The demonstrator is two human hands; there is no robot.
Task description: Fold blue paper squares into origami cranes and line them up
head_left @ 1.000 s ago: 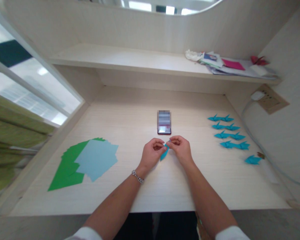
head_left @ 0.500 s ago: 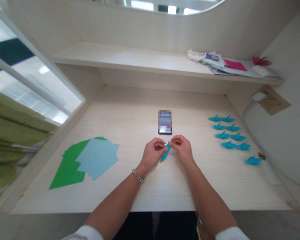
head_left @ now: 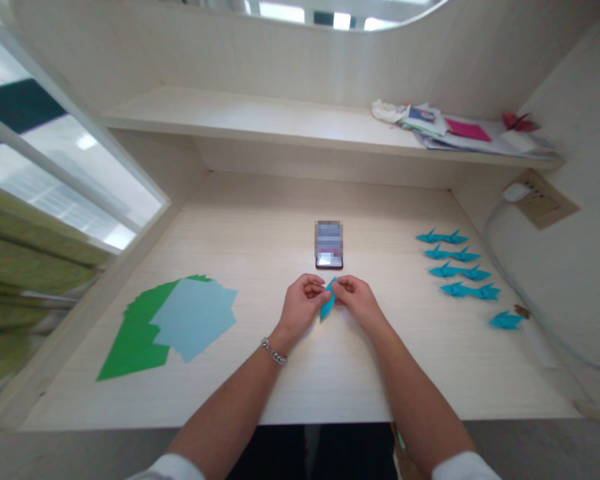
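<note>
Between my hands is a narrow piece of folded blue paper (head_left: 327, 308), slanted with its lower point toward me. My left hand (head_left: 303, 303) pinches its left side with thumb and fingers. On the other side my right hand (head_left: 357, 300) grips the paper near its upper end. Fingertips cover part of the folds. Just beyond the hands lies a phone (head_left: 329, 245) with a lit, blurred screen. Several folded blue paper cranes (head_left: 465, 290) stand in rows on the right of the desk, with a single crane (head_left: 507, 321) nearest me.
Light blue paper sheets (head_left: 195, 320) overlap green paper sheets (head_left: 135, 350) on the left of the desk (head_left: 260, 220). Above the back runs a shelf (head_left: 260, 117) with papers (head_left: 467, 129) on it. At the right wall, a cable (head_left: 505, 267) hangs from a socket (head_left: 547, 200).
My right hand has shifted slightly left and its thumb has moved down along the blue paper's edge. The paper's upper tip now shows above the fingers. The left hand keeps its pinch.
</note>
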